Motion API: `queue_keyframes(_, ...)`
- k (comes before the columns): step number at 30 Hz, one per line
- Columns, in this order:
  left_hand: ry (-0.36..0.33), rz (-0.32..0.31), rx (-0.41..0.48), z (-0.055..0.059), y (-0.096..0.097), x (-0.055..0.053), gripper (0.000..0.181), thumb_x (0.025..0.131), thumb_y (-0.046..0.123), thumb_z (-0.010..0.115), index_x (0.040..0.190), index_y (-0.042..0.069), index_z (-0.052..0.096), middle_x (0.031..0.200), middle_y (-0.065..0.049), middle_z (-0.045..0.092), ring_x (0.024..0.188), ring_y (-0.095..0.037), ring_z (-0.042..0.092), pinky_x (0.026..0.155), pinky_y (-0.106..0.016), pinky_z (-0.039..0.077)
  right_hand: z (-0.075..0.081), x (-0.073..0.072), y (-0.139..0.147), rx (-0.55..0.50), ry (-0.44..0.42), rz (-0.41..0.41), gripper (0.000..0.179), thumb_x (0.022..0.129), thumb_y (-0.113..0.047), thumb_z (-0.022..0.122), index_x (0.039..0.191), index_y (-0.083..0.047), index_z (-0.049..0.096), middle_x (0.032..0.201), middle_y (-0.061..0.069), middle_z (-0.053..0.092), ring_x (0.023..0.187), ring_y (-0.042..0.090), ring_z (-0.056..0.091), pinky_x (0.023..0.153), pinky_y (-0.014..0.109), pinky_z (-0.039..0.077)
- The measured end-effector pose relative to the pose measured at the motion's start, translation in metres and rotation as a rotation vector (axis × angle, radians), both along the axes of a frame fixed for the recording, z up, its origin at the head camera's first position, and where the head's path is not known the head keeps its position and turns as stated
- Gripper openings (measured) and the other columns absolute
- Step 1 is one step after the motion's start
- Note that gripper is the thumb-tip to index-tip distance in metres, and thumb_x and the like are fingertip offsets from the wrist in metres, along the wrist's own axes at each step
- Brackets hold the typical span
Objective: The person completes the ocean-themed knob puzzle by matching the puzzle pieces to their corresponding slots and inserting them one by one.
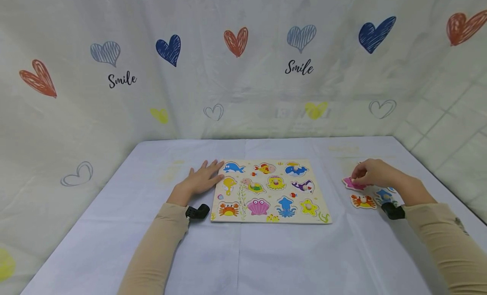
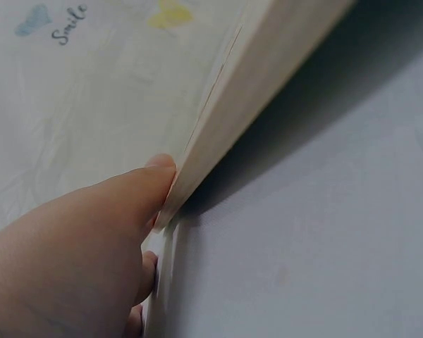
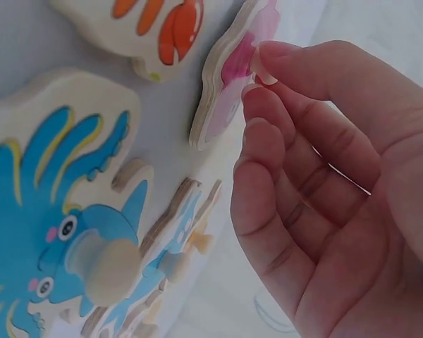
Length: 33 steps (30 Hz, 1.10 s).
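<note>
Head view is showing the hands well apart: the right hand point(image 1: 376, 174) is pinching a pink piece point(image 1: 351, 185) by its knob, while the left hand point(image 1: 199, 179), fingers extended, is touching the nearest edge of a puzzle board point(image 1: 280, 195) lying between them. Crab piece point(image 1: 363, 201) and blue squid piece point(image 1: 384, 195) are lying near the right hand.

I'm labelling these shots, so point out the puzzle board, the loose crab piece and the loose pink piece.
Puzzle board point(image 1: 274, 194): head view, on bare wood between pictures.
Loose crab piece point(image 1: 363, 201): head view, middle of the crab print.
Loose pink piece point(image 3: 238, 67): right wrist view, on its printed face.
</note>
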<state>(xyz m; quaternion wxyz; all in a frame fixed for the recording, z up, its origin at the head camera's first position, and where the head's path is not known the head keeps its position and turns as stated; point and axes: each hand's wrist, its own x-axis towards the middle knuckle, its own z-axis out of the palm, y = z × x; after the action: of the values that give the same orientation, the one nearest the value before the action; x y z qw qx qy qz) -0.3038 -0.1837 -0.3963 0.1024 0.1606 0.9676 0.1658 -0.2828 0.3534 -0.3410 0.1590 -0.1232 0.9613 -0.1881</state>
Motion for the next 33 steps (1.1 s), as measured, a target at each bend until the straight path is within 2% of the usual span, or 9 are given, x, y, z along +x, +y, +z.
queue_keyframes(10,0.001,-0.006,0.003,0.002,-0.001,-0.001,0.068,0.108,0.053,0.040,0.166,0.023,0.021,0.170,-0.010,0.015,0.156,-0.039,0.000,0.115,-0.073,-0.002,0.016,0.001,-0.014,-0.005,0.047,0.045,0.011,0.093,-0.012,0.075,0.097,-0.002,0.073,0.085,0.001,0.065,0.077,0.020,0.058,0.072,0.036,0.054)
queue_keyframes(20,-0.003,-0.004,0.000,0.002,-0.001,-0.001,0.069,0.108,0.054,0.040,0.166,0.023,0.021,0.171,-0.010,0.014,0.156,-0.039,0.000,0.115,-0.073,-0.002,0.038,0.013,-0.046,-0.001,0.073,0.099,0.009,0.095,-0.013,0.074,0.095,-0.005,0.073,0.080,-0.002,0.064,0.075,0.018,0.058,0.067,0.035,0.048)
queue_keyframes(33,-0.009,-0.002,0.002,0.000,0.000,0.000,0.069,0.107,0.054,0.041,0.166,0.023,0.021,0.171,-0.010,0.014,0.156,-0.039,0.000,0.115,-0.073,-0.003,0.042,0.023,-0.085,0.002,0.081,0.144,0.008,0.094,-0.014,0.076,0.097,-0.007,0.074,0.080,-0.002,0.064,0.074,0.017,0.058,0.069,0.033,0.051)
